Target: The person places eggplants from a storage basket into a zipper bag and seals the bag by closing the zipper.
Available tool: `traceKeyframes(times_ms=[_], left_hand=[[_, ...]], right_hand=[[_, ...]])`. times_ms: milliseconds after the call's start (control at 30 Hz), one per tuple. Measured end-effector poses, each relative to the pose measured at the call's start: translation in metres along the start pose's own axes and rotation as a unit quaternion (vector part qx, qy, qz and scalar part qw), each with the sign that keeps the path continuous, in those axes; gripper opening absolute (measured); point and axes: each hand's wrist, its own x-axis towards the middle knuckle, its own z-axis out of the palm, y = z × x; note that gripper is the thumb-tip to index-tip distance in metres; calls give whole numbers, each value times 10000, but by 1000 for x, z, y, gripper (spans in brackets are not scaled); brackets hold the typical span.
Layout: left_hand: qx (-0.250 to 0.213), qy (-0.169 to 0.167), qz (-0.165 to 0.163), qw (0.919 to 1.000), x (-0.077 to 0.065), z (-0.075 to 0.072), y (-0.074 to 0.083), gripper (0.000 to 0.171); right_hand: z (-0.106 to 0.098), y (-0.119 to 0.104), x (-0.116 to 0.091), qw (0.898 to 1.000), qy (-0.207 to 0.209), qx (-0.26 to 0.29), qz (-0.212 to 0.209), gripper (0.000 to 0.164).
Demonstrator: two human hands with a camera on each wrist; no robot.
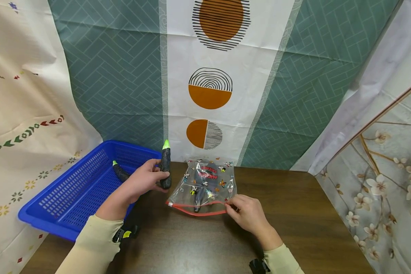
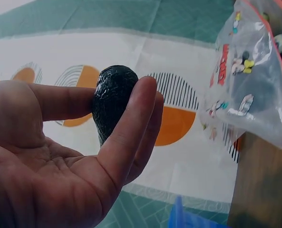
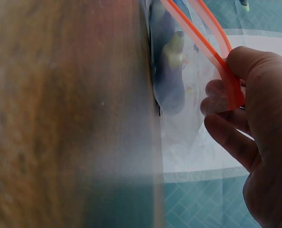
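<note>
My right hand pinches the bag by its rim, likely parting it; my left hand grips a dark vegetable upright.

Head: high, facing forward and down, widest.
Left wrist: close at left hand, facing backdrop.
Right wrist: close at right hand, surface filling left half.
Bag, head and left wrist: centre; upper right.
</note>
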Motion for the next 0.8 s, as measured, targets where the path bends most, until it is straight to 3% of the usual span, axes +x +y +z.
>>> traceKeyframes(times_ms=[300, 800], left_hand=[[121, 59, 46, 9999, 0, 19, -6, 72], [-75, -21, -117, 9999, 4, 51, -28, 63]], right_hand=[[0, -1, 0, 10000, -8, -55, 30, 15], [-1, -2, -1, 9997, -137, -108, 142, 15]])
